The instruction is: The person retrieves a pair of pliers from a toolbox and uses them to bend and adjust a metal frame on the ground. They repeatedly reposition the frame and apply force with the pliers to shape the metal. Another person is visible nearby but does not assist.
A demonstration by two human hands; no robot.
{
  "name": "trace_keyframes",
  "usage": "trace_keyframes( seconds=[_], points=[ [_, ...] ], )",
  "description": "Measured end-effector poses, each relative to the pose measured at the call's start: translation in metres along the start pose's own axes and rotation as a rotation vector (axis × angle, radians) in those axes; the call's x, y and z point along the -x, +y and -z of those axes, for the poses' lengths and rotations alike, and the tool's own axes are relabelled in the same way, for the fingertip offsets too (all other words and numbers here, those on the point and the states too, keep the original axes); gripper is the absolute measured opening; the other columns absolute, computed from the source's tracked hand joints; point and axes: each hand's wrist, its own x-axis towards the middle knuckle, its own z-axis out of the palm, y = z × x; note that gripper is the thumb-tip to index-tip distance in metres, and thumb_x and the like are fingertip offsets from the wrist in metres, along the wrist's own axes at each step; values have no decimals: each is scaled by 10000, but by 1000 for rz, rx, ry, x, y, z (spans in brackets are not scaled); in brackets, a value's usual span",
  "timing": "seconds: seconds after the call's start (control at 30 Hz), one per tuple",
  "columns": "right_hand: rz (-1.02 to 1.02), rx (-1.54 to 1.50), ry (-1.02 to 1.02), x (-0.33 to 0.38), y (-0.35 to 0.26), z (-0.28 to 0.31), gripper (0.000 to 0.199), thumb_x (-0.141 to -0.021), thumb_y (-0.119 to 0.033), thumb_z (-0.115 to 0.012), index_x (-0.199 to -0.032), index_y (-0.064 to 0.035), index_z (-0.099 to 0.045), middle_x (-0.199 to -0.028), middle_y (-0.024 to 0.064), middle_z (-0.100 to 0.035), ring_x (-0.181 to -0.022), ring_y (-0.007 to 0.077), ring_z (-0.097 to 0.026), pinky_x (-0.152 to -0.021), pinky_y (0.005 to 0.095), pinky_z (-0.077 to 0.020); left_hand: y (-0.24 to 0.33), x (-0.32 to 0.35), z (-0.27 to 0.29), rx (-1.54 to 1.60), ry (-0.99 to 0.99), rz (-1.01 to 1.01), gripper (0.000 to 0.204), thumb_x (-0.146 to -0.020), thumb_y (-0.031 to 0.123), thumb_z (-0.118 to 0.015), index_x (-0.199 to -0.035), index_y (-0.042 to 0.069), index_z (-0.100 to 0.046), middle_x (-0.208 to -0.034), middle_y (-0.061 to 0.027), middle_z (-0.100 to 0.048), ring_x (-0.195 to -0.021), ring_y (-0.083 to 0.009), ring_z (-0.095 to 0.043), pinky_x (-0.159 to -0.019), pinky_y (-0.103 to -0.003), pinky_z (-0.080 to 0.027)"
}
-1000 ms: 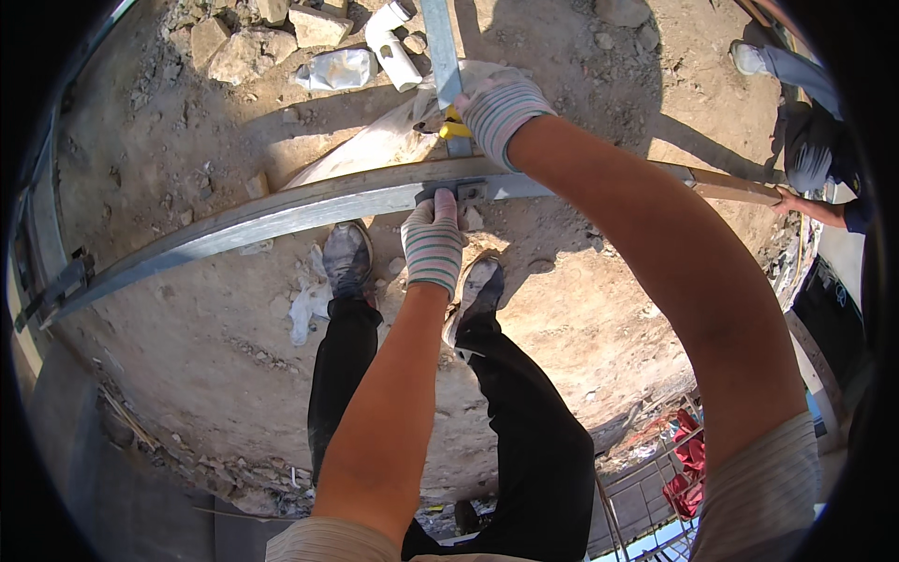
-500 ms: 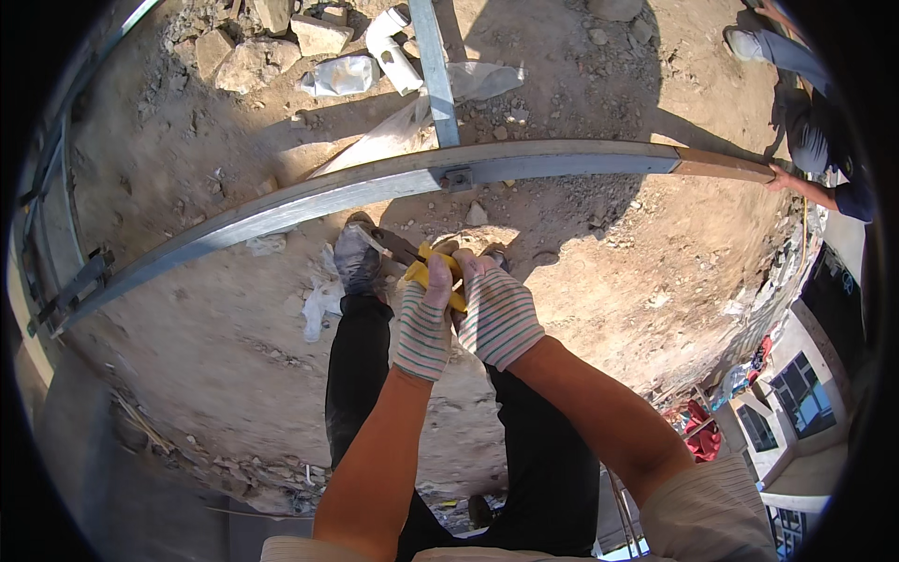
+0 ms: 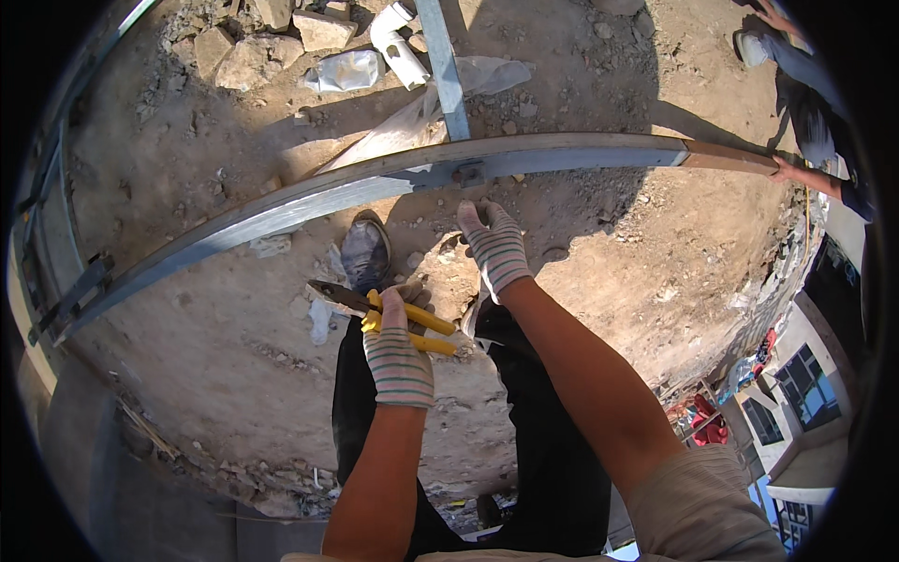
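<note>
My left hand (image 3: pixel 401 342), in a striped knit glove, is closed round a pair of pliers (image 3: pixel 421 318). The pliers have yellow handles, spread apart, and dark jaws pointing left. My right hand (image 3: pixel 493 242), gloved alike, reaches forward just short of a long metal beam (image 3: pixel 375 185); its thumb and fingers are apart and nothing shows between them. Right above its fingertips, a small bracket with a bolt (image 3: pixel 469 174) sits on the beam's near side. My shoe (image 3: pixel 365 253) stands on the dirt beyond the pliers.
Another person's hand (image 3: pixel 791 171) holds the beam's brown right end (image 3: pixel 730 157). A metal bar (image 3: pixel 444 70) meets the beam from the far side. White pipe (image 3: pixel 398 45), a plastic bag (image 3: pixel 345 71) and broken stones (image 3: pixel 257 62) lie beyond. Metal framing (image 3: pixel 80 286) stands at left.
My hands were together on the pliers. They have parted: the left has drawn back and left with the pliers, while the right has let go and moved forward toward the bracket.
</note>
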Motion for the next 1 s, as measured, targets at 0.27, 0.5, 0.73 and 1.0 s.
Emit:
trace_keyframes(
  seconds=[0.27, 0.5, 0.73, 1.0],
  points=[
    [-61, 195, 338, -25, -30, -48, 395, -970, -391, -574, -963, 1, -625, -897, 105, -698, -835, 253, -636, -842, 370, -494, 20, 3, -7, 14, -93, 12, 334, -996, 353, -564, -1099, 38, -608, -1068, -102, -655, -979, -211, -638, -927, -394, -507],
    [-207, -443, 303, -55, 17, -63, 331, -994, -387, -539, -920, -71, -608, -724, 43, -590, -561, 171, -558, -482, 330, -454, 32, 8, -14, 100, -120, 56, 338, -988, 315, -587, -1108, 0, -599, -1019, -112, -662, -923, -188, -652, -901, -359, -538],
    [-221, -423, 253, -25, -18, -47, 329, -981, -381, -590, -990, -52, -601, -679, 1, -545, -497, 104, -504, -426, 275, -416, 39, 6, -12, 114, -111, 46, 344, -999, 320, -568, -1107, -6, -599, -1007, -114, -663, -918, -190, -653, -903, -365, -541],
    [-355, -853, 175, -40, -7, -64, 354, -1027, -410, -457, -904, -97, -566, -695, 1, -548, -574, 145, -544, -482, 297, -456, 34, 6, -16, 117, -137, 50, 354, -1008, 325, -549, -1112, -9, -606, -1004, -113, -668, -912, -188, -656, -898, -364, -538]
  ],
)
